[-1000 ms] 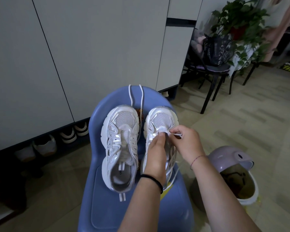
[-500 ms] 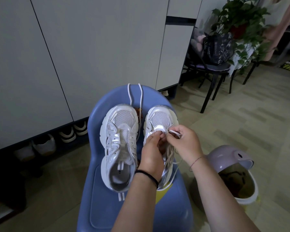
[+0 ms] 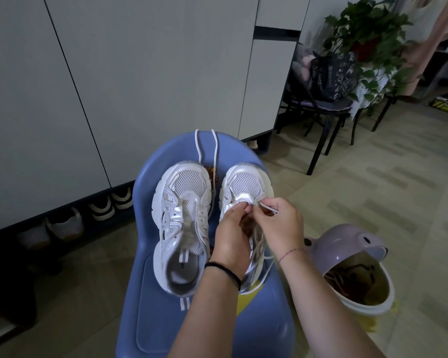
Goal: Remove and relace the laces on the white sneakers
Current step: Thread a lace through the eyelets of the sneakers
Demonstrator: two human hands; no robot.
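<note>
Two white sneakers sit side by side on one blue plastic chair (image 3: pixel 166 293), toes pointing towards its back. The left sneaker (image 3: pixel 183 223) has no hand on it. One loose lace (image 3: pixel 214 148) runs up between the pair, and its two strands hang over the chair's back. Both hands are on the right sneaker (image 3: pixel 246 187), fingertips meeting just below its toe mesh. The left hand (image 3: pixel 230 239) has its fingers curled, pinching the lace (image 3: pixel 268 208) at the lowest eyelets. The right hand (image 3: pixel 279 226) pinches the same lace, with one strand crossing its knuckles. More of that lace trails loosely under the wrists. One bin (image 3: pixel 347 244) with a lilac lid stands beside the chair on the right.
</note>
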